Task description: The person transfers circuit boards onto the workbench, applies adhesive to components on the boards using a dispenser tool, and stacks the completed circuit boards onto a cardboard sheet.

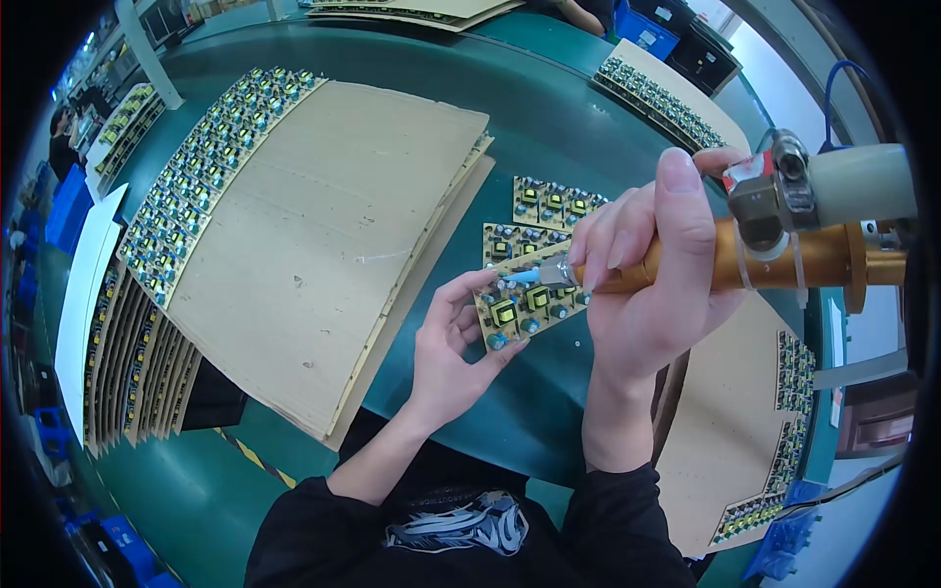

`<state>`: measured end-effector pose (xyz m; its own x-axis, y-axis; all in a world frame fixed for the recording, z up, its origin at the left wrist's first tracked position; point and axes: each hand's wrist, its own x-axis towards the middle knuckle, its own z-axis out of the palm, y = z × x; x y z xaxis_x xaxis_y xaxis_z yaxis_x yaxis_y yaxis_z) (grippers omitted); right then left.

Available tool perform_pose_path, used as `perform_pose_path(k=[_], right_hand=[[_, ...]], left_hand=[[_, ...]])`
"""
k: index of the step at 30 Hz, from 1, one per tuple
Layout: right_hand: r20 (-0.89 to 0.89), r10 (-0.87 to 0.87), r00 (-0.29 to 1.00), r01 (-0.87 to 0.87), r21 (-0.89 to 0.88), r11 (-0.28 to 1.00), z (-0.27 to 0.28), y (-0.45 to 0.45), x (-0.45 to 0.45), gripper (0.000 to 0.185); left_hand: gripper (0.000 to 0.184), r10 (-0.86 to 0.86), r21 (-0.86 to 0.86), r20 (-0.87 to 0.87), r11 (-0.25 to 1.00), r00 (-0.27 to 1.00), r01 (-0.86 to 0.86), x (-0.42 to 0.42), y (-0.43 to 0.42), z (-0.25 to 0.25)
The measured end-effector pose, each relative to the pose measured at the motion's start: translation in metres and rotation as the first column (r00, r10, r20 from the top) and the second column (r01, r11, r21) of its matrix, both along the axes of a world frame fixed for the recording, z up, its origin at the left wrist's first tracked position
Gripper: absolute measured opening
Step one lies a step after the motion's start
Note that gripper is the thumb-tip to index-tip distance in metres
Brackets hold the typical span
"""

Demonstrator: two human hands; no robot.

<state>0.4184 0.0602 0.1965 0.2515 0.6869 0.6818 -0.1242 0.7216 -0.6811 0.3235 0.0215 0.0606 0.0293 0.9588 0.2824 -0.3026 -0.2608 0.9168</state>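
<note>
1. On the green bench (529,421), the board (534,306) sits tilted in the left hand (456,358), pinched at its near-left end.
2. The right hand (667,265) is wrapped around the orange tool (823,255), blue tip (524,277) over the board.
3. Just beyond lie more boards (554,201).
4. Left, a big cardboard stack (314,225) has boards along its far edge; right, another cardboard (725,421) bears boards.
5. Farther off: blue bins (642,34), a person (65,137), striped floor tape (260,461).

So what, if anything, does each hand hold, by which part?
Left hand: the circuit board, by its left end. Right hand: the orange tool, around its barrel.
</note>
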Motion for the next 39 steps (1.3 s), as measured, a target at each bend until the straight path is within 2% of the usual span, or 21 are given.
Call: perform_pose_path(k=[3,11,16,19,24,27,39], right_hand=[[-0.045,-0.028,0.999,0.026,-0.053,0.998,0.001,-0.001,-0.002,0.025],[-0.008,-0.033,0.999,0.032,-0.039,0.999,0.001,0.0,0.0,0.027],[0.039,-0.026,0.999,0.026,0.012,1.0,0.0,0.002,0.001,0.032],[0.027,-0.023,0.999,0.023,-0.012,1.0,0.002,0.002,0.002,0.036],[0.005,-0.043,0.999,0.043,-0.003,0.999,0.001,0.007,0.006,0.035],[-0.003,-0.06,0.998,0.06,-0.014,0.998,0.001,0.007,0.005,0.033],[-0.036,-0.039,0.999,0.037,-0.062,0.997,0.002,-0.001,-0.002,0.028]], left_hand=[[0.064,-0.013,-0.011,0.004,1.0,1.0,0.013,0.0,0.0,0.002],[0.071,-0.027,-0.017,-0.017,0.999,0.999,0.027,0.0,0.001,0.001],[0.065,-0.01,0.008,0.017,1.0,1.0,0.01,0.0,0.001,0.0],[0.066,0.007,-0.038,0.026,0.999,1.0,-0.006,-0.003,-0.001,-0.005],[0.066,0.04,-0.058,-0.021,0.997,0.999,-0.042,-0.014,-0.011,-0.009],[0.065,0.074,-0.039,0.027,0.997,0.997,-0.073,-0.016,-0.016,-0.011],[0.065,0.108,0.068,0.007,0.992,0.994,-0.109,-0.013,-0.018,-0.007]])
